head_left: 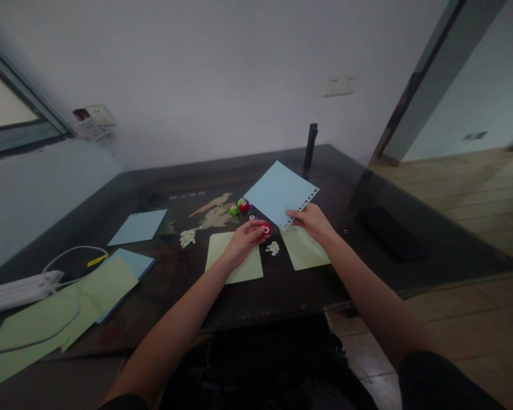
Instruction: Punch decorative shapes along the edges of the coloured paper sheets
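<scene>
My left hand [241,245] has its fingers closed around a small round red craft hole punch [265,229], which has a white eye-like mark on top. My right hand [313,222] pinches a light blue sheet of paper [277,191] by its near edge. A row of punched shapes runs along the edge facing me. Beneath my left hand lies a yellow-green sheet [243,270], and another yellow-green sheet [308,253] sits under my right wrist. Small punched paper pieces [273,248] are heaped between these sheets. A purple punch [253,217] shows just behind my left fingers.
Green and red punches [240,206] cluster behind my hands. More paper pieces [187,237] lie to the left, near a blue sheet [139,226]. A white power strip [21,291] with cords and several yellow-green sheets [98,290] occupy the far left. A black post [310,149] stands at the back.
</scene>
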Demonstrator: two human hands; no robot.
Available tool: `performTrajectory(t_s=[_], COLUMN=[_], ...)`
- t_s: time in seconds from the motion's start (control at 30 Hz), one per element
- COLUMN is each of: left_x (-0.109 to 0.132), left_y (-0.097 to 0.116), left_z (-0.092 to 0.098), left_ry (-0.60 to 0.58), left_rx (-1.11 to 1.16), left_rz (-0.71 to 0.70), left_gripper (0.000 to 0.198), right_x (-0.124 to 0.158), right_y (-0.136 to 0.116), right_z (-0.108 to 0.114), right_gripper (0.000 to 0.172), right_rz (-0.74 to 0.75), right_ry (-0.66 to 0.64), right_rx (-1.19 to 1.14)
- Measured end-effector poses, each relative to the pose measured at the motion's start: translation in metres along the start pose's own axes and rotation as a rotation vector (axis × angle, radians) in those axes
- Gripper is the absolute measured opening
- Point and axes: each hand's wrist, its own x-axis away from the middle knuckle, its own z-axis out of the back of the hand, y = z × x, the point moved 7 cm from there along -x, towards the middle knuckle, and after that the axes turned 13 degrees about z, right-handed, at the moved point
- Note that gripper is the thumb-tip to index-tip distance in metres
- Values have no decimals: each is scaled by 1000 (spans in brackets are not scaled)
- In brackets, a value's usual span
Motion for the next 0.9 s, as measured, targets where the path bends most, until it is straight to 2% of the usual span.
performTrajectory(t_s=[0.33, 0.63, 0.9], left_x=[-3, -4, 0], left_y=[-11, -10, -9], left_z=[-4, 1, -2], left_ry=[-38, 41, 31], left_rx=[93, 30, 113], left_rz=[29, -50, -17], left_gripper=[30, 30, 34], right_x=[6, 7, 10], right_y=[0, -1, -8], right_z=[-10, -15, -21], right_gripper=[32, 32, 38], right_rz=[0, 90, 147], right_ry=[-20, 25, -10], right_rx=[25, 31, 62])
